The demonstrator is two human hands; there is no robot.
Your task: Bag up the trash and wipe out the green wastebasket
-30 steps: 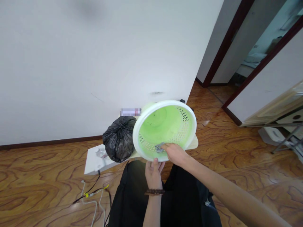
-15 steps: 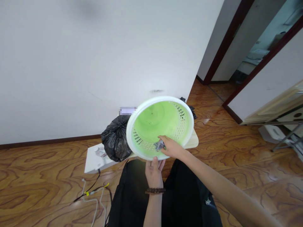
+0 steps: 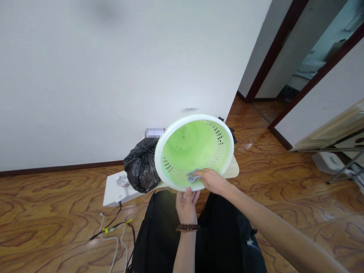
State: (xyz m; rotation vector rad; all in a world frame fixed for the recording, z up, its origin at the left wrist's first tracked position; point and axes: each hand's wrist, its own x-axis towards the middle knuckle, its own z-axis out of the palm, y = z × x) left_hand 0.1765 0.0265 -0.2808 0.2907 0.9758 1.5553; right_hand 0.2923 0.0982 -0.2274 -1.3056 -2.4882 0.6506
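The green basket (image 3: 193,149) lies just ahead of us, mouth tilted our way, its near rim (image 3: 170,182) grasped by our left hand (image 3: 187,206) while our right hand (image 3: 212,180) pinches a grey cloth (image 3: 192,176), seemingly against the inner wall (image 3: 209,155).

Black plastic bag (image 3: 142,165) beside a white box (image 3: 113,187), yellow-tagged cables (image 3: 106,230) on wood-grain floor (image 3: 57,212), pale wall (image 3: 85,76).

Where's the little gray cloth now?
In the head view, the gray cloth is a little below the middle, in the right hand's fingertips, inside the green basket by its near rim, just above the left hand.
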